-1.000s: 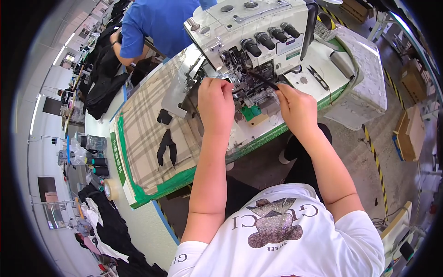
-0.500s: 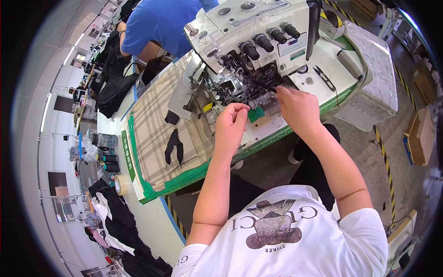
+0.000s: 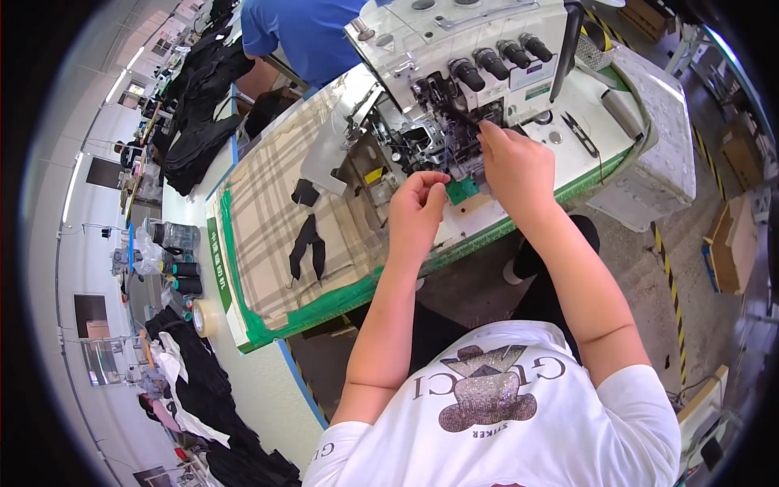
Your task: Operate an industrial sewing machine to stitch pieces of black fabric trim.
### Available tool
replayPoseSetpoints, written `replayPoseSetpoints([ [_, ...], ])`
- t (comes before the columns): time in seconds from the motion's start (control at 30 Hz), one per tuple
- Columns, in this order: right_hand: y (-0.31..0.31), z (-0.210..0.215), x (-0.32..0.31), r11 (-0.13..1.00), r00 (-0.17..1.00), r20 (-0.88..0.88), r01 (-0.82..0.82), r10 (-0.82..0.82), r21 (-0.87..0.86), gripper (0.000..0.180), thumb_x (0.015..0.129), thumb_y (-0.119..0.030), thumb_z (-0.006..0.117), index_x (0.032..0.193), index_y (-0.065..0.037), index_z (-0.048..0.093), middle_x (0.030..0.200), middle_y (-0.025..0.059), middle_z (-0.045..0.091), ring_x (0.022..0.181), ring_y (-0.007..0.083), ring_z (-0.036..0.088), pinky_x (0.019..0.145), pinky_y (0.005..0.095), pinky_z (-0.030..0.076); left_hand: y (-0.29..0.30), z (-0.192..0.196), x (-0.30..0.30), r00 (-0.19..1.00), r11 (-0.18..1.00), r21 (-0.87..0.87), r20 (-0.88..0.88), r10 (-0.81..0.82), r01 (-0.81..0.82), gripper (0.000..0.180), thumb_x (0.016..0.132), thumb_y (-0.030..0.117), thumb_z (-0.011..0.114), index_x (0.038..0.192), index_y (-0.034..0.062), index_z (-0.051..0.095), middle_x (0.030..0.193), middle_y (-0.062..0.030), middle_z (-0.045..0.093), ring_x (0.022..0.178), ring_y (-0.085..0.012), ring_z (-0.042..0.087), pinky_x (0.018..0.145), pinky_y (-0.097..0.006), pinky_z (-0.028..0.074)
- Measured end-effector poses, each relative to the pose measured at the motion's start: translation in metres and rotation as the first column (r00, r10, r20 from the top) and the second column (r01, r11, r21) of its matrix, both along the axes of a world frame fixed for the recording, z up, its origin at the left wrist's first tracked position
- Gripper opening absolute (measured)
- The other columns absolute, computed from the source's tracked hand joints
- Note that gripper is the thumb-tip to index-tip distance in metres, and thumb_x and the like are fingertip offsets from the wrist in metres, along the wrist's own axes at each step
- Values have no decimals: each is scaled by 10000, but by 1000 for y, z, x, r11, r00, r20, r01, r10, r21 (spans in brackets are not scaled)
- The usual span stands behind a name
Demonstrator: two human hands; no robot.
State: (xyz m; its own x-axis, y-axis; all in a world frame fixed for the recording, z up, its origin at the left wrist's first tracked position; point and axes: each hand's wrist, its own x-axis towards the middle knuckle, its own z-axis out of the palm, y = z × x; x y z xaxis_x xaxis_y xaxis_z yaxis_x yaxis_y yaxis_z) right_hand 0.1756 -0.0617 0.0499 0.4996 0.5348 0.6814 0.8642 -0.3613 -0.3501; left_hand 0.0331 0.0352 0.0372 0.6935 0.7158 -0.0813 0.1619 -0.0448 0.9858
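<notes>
A white overlock sewing machine (image 3: pixel 479 32) stands before me, its front cover swung aside and its metal loopers and needle area (image 3: pixel 426 134) bare. My left hand (image 3: pixel 418 213) is closed, thumb and forefinger pinched together just left of the green part (image 3: pixel 464 191) at the machine's front; what is in the pinch is too small to make out. My right hand (image 3: pixel 521 166) is closed too, its fingertips up against the dark workings under the tension knobs. A slim dark shape runs from those fingertips into the machine, but its kind is unclear.
Black fabric pieces (image 3: pixel 308 252) lie on the checked table cover (image 3: pixel 251 243), left of the machine. Thread snips (image 3: pixel 581 135) rest to its right. A tape roll (image 3: pixel 204 317) and black thread cones (image 3: pixel 187 284) stand at the left. A person in blue (image 3: pixel 300 36) works beyond.
The whole view has shifted, so the machine sits farther right and higher. Both hands stay at its front, still pinched, with only small movements of the fingers.
</notes>
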Motion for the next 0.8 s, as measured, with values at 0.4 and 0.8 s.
replayPoseSetpoints([
  [0.4, 0, 28, -17, 864, 998, 56, 3, 29, -504, 79, 844, -171, 628, 885, -111, 660, 660, 83, 641, 622, 292, 648, 554, 408, 499, 9, -11, -5, 999, 999, 37, 43, 16, -18, 141, 922, 107, 565, 998, 28, 653, 640, 39, 548, 550, -33, 463, 515, -228, 367],
  [0.8, 0, 61, -27, 916, 996, 86, 17, 20, -400, 83, 866, -182, 604, 864, -103, 628, 694, 102, 653, 637, 313, 651, 566, 426, 497, 10, -22, -9, 995, 999, 39, 99, 23, -27, 126, 921, 85, 560, 982, 19, 648, 609, 46, 516, 535, -29, 440, 496, -228, 341],
])
